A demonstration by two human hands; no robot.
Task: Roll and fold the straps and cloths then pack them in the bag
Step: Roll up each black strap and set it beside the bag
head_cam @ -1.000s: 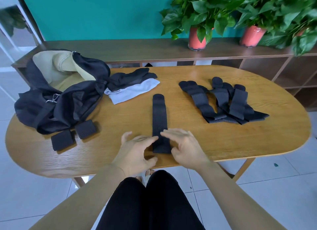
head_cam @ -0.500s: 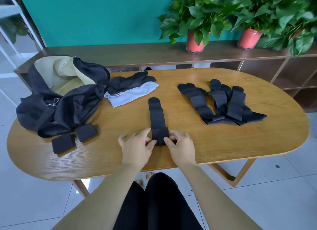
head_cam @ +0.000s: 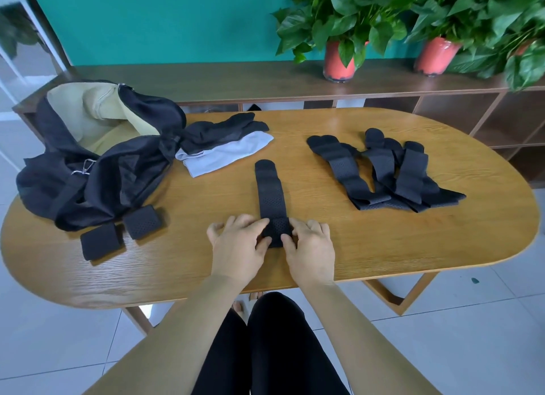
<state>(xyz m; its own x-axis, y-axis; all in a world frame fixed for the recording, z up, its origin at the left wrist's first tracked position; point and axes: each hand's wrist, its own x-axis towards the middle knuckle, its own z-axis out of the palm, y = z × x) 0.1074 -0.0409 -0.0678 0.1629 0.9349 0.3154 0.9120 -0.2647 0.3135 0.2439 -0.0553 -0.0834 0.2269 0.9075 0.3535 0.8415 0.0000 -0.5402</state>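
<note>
Rolling one strap (head_cam: 269, 194): left hand (head_cam: 236, 247) and right hand (head_cam: 309, 250) pinched its near end. Two rolled straps (head_cam: 143, 225) lay beside the bag (head_cam: 88, 170), unpacked; strap pile (head_cam: 383, 170) and cloths (head_cam: 224, 147) awaited.

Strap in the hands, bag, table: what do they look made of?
Strap: black stretch fabric, matte, with a grid of small punched holes; possibly neoprene-like, can't confirm. Bag: thin black woven synthetic by the look, slight sheen, slumps and creases softly; tan lining looks like plain cloth. Table: wood or wood veneer, clear grain lines, satin finish with soft reflections.
</note>
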